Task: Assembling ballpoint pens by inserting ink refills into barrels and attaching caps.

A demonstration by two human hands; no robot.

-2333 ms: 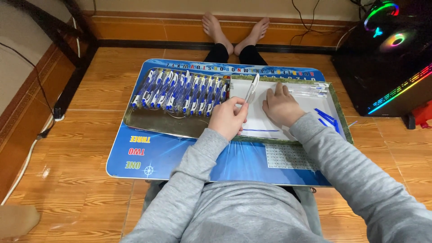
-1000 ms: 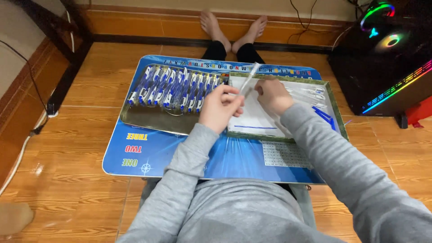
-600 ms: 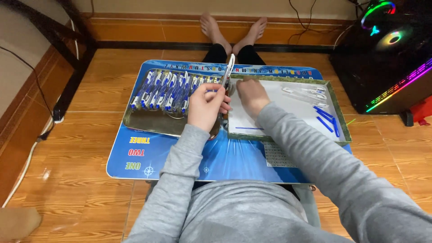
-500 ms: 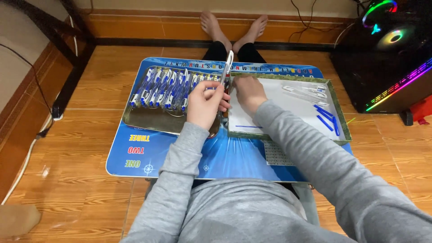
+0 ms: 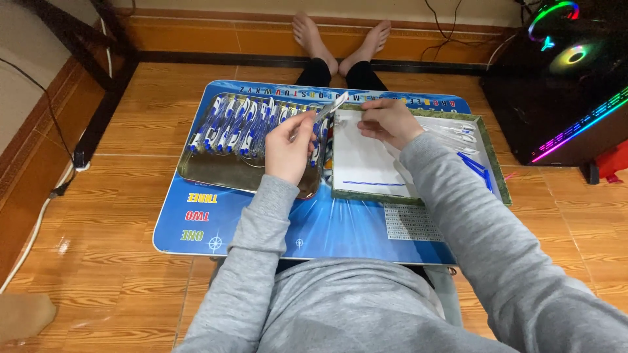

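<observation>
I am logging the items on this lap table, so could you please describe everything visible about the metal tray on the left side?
The metal tray is a shallow rectangle with a raised rim, brassy and reflective. It lies flat on the left half of the blue lap table, beside the green-rimmed tray. Rows of blue-and-white pens fill its far part; the near part is bare. The left hand, holding a pen, hovers over its right end; whether it touches the tray cannot be told.

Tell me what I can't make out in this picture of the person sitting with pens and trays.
- Head view: whether the pen in the left hand has a cap or tip is too small and blurred to tell.
- What the right hand pinches is hidden by its own fingers.
- The metal tray is partly covered by the left hand.
- The green tray is partly hidden by the right sleeve.
</observation>
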